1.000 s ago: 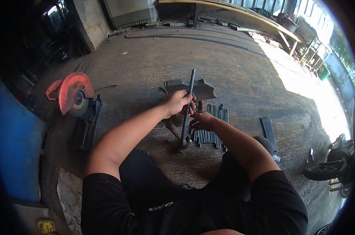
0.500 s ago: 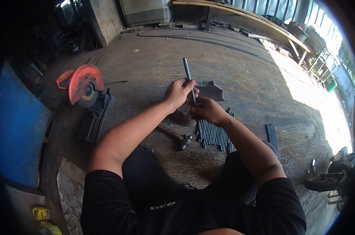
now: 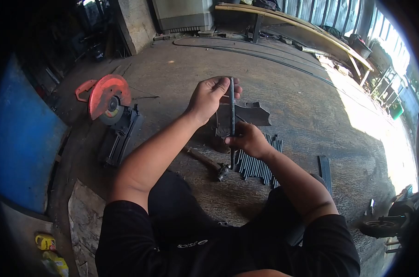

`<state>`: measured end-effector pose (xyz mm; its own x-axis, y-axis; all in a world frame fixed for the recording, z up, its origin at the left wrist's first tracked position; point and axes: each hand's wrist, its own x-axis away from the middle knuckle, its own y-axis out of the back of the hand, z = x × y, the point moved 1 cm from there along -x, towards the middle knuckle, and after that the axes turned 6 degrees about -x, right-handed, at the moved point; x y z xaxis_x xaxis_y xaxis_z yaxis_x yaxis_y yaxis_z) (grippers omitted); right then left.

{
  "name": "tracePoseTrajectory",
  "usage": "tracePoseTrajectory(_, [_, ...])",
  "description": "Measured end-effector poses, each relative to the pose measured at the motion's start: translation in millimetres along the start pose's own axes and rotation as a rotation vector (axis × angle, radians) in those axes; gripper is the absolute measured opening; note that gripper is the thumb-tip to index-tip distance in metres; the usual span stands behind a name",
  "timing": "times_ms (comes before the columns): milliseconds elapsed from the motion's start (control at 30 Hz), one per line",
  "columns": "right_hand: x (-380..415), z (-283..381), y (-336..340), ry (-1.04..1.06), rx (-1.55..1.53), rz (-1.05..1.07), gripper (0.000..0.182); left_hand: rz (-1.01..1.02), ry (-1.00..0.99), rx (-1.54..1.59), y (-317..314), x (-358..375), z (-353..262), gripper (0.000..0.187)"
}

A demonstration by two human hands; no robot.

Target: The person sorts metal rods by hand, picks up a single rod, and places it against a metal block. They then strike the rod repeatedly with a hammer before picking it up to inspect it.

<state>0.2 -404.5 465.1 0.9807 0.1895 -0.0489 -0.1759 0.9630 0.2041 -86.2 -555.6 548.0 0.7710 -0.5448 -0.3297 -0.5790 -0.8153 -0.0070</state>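
A dark metal rod (image 3: 233, 108) stands nearly upright in front of me, held in both hands. My left hand (image 3: 212, 98) closes on its top end, thumb along the near side and fingers behind. Lower down, my right hand (image 3: 249, 140) grips the rod's middle between thumb and curled fingers. The rod's bottom end overlaps the head of a hammer (image 3: 204, 158) on the floor. Just right of that lies a row of cut metal rods (image 3: 261, 162), side by side. Beyond my hands sits a bent dark metal piece (image 3: 255, 114), partly covered by them.
A red cut-off saw (image 3: 109, 94) stands on the floor at left, near a blue panel (image 3: 24, 147). Another bundle of rods (image 3: 325, 171) lies to the right. Long thin bars (image 3: 265, 58) stretch across the floor before a wooden bench (image 3: 292, 22). A wheel (image 3: 380, 226) shows at far right.
The rod has gone from leaning to nearly upright, and its top is lower. My left hand has moved up to the rod's top end; my right hand has shifted slightly down. The view has turned slightly.
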Motion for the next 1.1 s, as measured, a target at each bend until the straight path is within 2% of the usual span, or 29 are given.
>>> tracePoseTrajectory(100, [-2.8, 1.4, 0.4, 0.006, 0.063, -0.013, 0.043, -0.016, 0.006, -0.002, 1.8, -0.5, -2.3, 0.032])
tracePoseTrajectory(200, [-6.3, -4.4, -0.3, -0.055, -0.038, 0.014, 0.041, -0.023, 0.022, 0.048, 4.5, -0.7, -1.2, 0.030])
tracePoseTrajectory(267, [-12.5, -17.1, -0.6, 0.058, -0.070, -0.030, 0.035, -0.018, -0.001, 0.080, 7.9, -2.2, 1.3, 0.029])
tracePoseTrajectory(600, [-6.1, 1.1, -3.1, 0.056, -0.174, -0.013, 0.028, -0.009, -0.013, 0.234, 13.3, -4.5, -7.4, 0.029])
tracePoseTrajectory(800, [3.8, 20.1, -6.6, -0.016, -0.335, 0.095, 0.018, 0.013, 0.000, 0.302, 18.3, -3.1, -10.6, 0.037])
tracePoseTrajectory(867, [8.4, 29.1, -9.5, -0.051, -0.487, 0.157, 0.015, 0.029, -0.003, 0.310, 17.6, -2.0, -14.5, 0.042])
tracePoseTrajectory(1100, [11.0, 35.8, -11.9, -0.066, -0.488, 0.237, 0.016, 0.047, -0.008, 0.322, 20.5, -2.9, -10.7, 0.049])
